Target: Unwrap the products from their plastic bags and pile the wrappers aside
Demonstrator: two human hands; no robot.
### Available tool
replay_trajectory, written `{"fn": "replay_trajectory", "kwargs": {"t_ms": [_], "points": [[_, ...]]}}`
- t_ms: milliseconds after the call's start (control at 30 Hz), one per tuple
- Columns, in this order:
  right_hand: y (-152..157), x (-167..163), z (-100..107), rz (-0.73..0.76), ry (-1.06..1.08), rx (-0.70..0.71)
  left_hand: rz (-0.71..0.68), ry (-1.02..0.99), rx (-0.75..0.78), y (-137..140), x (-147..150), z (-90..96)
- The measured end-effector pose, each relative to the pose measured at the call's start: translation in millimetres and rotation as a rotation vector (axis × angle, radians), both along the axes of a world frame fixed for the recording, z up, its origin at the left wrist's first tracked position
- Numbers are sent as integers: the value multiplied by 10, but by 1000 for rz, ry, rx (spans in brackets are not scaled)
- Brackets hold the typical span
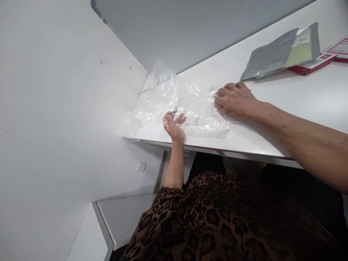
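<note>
Clear plastic (193, 99) lies crumpled across the worktop (307, 103). At its near side, the left hand (174, 126) parts its fingers, grip slack; the right hand (236, 99) bends over its edge, perhaps steadying it, that grip's closure impossible to tell.

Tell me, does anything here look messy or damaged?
Mildly: the transparent plastic at the left hand is crumpled rather than flat, and dark scuffs mark the white wall on the picture's left. No spill shows.
</note>
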State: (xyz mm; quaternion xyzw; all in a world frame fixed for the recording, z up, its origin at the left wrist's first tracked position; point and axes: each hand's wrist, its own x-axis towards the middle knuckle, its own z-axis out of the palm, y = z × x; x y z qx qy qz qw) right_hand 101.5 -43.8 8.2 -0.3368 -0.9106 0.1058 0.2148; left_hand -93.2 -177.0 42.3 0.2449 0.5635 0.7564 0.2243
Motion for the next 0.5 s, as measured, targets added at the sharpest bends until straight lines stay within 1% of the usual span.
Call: {"fn": "replay_trajectory", "kwargs": {"t_ms": [100,167,233,300,400,433,500], "points": [[5,71,161,-207,-141,3,43,-39,-14,-28,-3,-48],[-35,96,279,-262,-163,21,64,-62,-33,-57,-4,-86],[-95,91,362,-224,-150,47,71,-82,-52,-94,3,-120],[-144,63,384,-108,-160,11,68,-93,-49,-135,8,-136],[-146,10,310,25,-306,-145,80,-94,-11,-203,-15,-93],[-127,-4,265,37,-346,-183,95,-93,2,-228,-33,-62],[-69,-17,160,15,-357,-214,133,-93,21,-280,-82,15]]}}
